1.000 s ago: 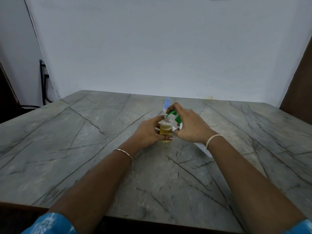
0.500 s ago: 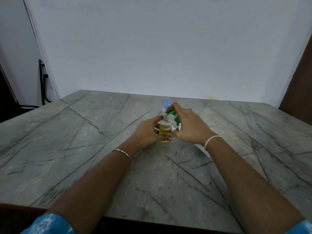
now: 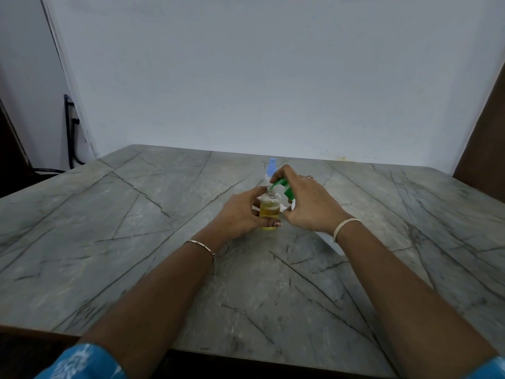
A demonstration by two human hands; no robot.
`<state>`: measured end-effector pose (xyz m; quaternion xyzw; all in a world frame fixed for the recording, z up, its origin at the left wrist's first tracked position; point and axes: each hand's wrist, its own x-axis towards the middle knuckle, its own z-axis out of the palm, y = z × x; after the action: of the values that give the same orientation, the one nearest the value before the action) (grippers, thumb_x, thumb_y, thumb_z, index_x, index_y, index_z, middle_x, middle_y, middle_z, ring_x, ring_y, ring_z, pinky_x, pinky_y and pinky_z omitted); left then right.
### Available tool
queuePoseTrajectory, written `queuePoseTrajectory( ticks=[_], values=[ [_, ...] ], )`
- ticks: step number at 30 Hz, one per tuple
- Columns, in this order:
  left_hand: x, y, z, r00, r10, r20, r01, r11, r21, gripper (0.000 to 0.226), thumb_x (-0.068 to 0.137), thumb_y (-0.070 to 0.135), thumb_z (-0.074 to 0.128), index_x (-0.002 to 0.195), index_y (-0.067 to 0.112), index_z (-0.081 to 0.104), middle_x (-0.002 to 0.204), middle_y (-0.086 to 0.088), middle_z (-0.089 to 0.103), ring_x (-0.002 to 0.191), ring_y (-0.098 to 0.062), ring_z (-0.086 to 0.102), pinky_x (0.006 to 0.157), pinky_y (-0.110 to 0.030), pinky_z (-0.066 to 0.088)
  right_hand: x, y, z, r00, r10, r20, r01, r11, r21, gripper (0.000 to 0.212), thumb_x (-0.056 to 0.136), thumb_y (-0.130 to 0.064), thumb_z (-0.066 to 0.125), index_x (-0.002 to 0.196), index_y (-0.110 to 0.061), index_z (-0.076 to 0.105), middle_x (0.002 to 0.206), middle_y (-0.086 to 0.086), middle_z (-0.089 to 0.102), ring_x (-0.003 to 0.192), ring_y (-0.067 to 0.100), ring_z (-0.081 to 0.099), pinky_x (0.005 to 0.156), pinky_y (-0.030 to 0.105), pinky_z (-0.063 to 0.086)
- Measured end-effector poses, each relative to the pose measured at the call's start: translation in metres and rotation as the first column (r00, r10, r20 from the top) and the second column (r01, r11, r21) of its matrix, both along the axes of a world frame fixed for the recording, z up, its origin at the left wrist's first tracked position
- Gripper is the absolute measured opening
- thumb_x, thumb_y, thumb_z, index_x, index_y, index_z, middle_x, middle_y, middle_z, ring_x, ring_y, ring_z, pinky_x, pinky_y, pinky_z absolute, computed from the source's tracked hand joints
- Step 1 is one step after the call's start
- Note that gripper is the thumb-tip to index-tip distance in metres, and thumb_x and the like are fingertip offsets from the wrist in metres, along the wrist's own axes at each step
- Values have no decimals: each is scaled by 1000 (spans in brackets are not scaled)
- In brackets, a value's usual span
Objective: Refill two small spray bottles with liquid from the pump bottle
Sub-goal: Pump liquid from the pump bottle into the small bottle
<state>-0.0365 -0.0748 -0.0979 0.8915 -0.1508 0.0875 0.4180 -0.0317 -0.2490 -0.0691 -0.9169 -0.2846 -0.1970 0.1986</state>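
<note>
Centre of frame, on the grey veined stone counter: small clear spray bottle, cap off, upright, about half full of yellow liquid. The left hand grips it, fingers and thumb curled round its body. The right hand curls over the green pump head of the white pump bottle, spout at the small bottle's mouth (white body slants toward lower right, mostly hidden by the wrist). Just behind stands a second small bottle with pale blue cap.

The right hand hides most of the pump bottle, the blue-capped spray bottle is half hidden behind it, and the bottom edge cuts off the sleeves.
</note>
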Motion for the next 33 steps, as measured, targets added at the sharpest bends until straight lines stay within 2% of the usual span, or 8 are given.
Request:
queuePoseTrajectory(
  ticks=[3,6,9,14,18,24,28,33],
  values=[
    [0,0,0,1000,3,-3,-3,1000,-2,87,60,38,86,137,24,47,122,1,64,102,-12,64,94,-29,51,-2,-2,-1,1000,1,26,0,1000,-8,65,71,-25,72,121,-40,32,107,-6,62,87,18,55,79,45,54],
    [-1,0,1,1000,-4,9,4,1000,-10,80,62,35,86,132,26,49,118,5,66,97,-5,63,83,-12,46,-5,-7,-5,998,-22,56,23,1000,-18,83,71,-27,73,135,-42,21,100,-1,63,81,18,55,72,40,54],
    [-1,-1,1,1000,-2,3,2,1000,-9,82,62,35,86,134,26,48,117,4,65,98,-10,64,90,-21,49,-7,-10,-5,998,-47,43,46,999,18,92,69,-26,74,139,-36,15,89,0,60,75,17,54,72,38,52],
    [-1,0,1,1000,-2,-1,2,1000,3,82,64,35,85,136,25,46,120,2,64,101,-11,63,94,-26,49,-8,-13,-3,998,-8,60,8,1000,1,83,70,-35,75,135,-32,25,104,-2,62,96,22,60,90,39,44],
    [-1,2,2,1000,-21,0,21,1000,-23,75,62,36,86,129,32,51,112,8,68,90,2,63,79,-9,44,-8,-21,0,998,45,-38,-43,998,47,90,66,-42,77,137,-44,22,115,-3,62,99,21,59,92,44,48],
    [-1,1,0,1000,-19,4,19,1000,-25,76,63,37,85,131,31,51,113,6,66,97,-8,64,92,-23,48,-8,-27,0,995,34,-91,-38,999,-37,118,66,-24,79,145,-58,-1,125,10,57,97,26,56,87,43,52],
    [-2,0,0,1000,-7,8,7,1000,-14,78,64,38,84,133,28,49,117,5,66,97,-7,63,94,-25,48,-8,-23,-2,996,63,-62,-64,998,-10,103,67,-17,73,142,-53,13,116,8,60,88,24,56,80,40,52],
    [-3,-2,1,1000,12,25,-13,1000,23,79,66,39,83,135,27,47,119,5,65,91,-3,58,83,-15,40,-8,-16,-7,999,34,9,-35,998,44,85,69,-14,73,136,-39,26,114,2,60,89,21,54,79,38,51]
  ],
)
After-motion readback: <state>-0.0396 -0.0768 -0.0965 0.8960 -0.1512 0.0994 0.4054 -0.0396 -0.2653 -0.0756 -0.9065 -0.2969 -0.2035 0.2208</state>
